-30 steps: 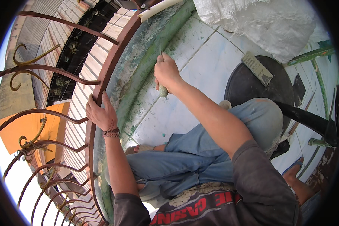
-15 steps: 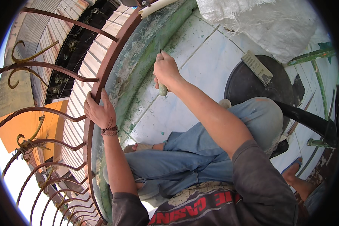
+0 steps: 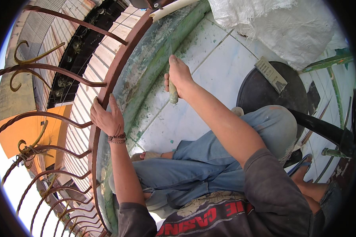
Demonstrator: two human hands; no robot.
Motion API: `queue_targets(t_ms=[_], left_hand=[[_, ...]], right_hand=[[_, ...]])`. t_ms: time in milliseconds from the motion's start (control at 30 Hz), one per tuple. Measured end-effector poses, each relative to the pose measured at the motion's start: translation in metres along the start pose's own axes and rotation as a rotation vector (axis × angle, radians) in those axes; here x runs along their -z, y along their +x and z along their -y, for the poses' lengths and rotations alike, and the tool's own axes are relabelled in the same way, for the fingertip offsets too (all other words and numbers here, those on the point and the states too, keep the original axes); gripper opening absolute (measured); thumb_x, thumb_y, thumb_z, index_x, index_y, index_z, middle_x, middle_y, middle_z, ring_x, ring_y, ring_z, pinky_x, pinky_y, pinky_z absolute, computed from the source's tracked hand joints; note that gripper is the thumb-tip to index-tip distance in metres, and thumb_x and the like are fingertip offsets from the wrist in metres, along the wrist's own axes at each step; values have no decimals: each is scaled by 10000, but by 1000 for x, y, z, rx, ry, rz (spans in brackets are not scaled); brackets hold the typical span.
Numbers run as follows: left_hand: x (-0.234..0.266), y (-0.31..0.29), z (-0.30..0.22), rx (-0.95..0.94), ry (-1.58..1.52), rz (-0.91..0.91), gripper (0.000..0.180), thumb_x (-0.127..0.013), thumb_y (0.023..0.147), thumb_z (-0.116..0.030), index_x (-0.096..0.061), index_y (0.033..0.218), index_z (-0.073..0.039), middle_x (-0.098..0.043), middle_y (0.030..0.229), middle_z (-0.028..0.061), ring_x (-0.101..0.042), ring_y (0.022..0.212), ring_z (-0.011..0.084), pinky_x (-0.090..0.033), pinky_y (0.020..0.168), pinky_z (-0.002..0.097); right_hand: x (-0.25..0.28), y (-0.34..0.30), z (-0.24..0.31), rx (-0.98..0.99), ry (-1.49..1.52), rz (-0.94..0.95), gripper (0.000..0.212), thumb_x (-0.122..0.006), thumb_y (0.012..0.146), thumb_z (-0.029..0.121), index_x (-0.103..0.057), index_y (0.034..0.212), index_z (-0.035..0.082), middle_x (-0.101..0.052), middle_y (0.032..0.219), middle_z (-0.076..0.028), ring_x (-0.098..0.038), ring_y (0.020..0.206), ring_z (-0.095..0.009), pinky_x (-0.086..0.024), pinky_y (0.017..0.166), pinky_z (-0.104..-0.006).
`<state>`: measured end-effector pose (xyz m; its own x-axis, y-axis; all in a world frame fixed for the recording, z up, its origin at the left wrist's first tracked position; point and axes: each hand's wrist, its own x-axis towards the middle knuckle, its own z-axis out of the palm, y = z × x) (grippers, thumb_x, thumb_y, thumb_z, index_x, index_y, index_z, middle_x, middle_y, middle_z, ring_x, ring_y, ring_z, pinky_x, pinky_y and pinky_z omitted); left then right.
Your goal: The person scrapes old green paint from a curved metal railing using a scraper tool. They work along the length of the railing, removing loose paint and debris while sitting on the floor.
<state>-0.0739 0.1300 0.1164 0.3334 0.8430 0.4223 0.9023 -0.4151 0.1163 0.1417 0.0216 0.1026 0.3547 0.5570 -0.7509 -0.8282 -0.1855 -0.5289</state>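
Note:
My right hand (image 3: 179,76) is closed around the light, paint-stained handle (image 3: 173,94) of a scraper. Its thin blade (image 3: 171,46) is seen nearly edge-on and points at the green, flaking ledge (image 3: 156,73); whether it touches cannot be told. My left hand (image 3: 108,117), with a braided bracelet at the wrist, lies spread over the brown metal rail (image 3: 115,77), fingers reaching over its outer edge. Green paint flakes (image 3: 144,114) litter the white tiles beside the ledge.
Twisted iron bars (image 3: 63,70) curve out from the rail on the left. A white woven sack (image 3: 277,27) lies at the far right. Nearer is a black round seat (image 3: 261,94) bearing a flat printed packet (image 3: 271,75). Another person's sandalled foot (image 3: 303,169) is at the lower right.
My right hand has shifted slightly right and nearer with the scraper. My left hand stays on the rail. The other person's foot and leg have come further into view.

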Motion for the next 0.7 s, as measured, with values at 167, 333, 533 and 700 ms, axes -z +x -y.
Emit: queue_targets(t_ms=[167, 333, 533, 700], left_hand=[[-1, 0, -2, -2, 2, -11, 624, -634, 893, -481, -558, 1269, 11, -580, 1177, 210, -513, 1134, 382, -352, 1009, 483], [-5, 0, -2, -20, 24, -48, 620, -639, 886, -480, -559, 1267, 2, -579, 1170, 203, -512, 1129, 385, -348, 1010, 482], [-3, 0, -3, -3, 2, -35, 621, -638, 888, -481, -559, 1269, 4, -576, 1170, 204, -508, 1132, 384, -348, 1012, 482], [-3, 0, -4, -13, -6, -34, 629, -640, 891, -483, -556, 1273, 9, -574, 1169, 209, -507, 1134, 384, -349, 1011, 481]], right_hand=[[-8, -5, -16, 59, 0, 36, 472, -346, 1047, 423, -337, 1480, 237, -476, 748, -47, -476, 547, -152, -468, 483, -354], [-22, -7, -6, 111, -62, -40, 500, -273, 1048, 371, -293, 1517, 199, -526, 920, -75, -505, 575, -163, -501, 548, -385], [-14, -12, -1, 189, -204, -29, 487, -286, 1058, 377, -313, 1514, 208, -429, 682, -33, -443, 503, -130, -454, 455, -335], [-12, -2, 1, 202, -152, -65, 490, -288, 1056, 378, -318, 1514, 206, -436, 690, -39, -443, 505, -135, -451, 453, -337]])
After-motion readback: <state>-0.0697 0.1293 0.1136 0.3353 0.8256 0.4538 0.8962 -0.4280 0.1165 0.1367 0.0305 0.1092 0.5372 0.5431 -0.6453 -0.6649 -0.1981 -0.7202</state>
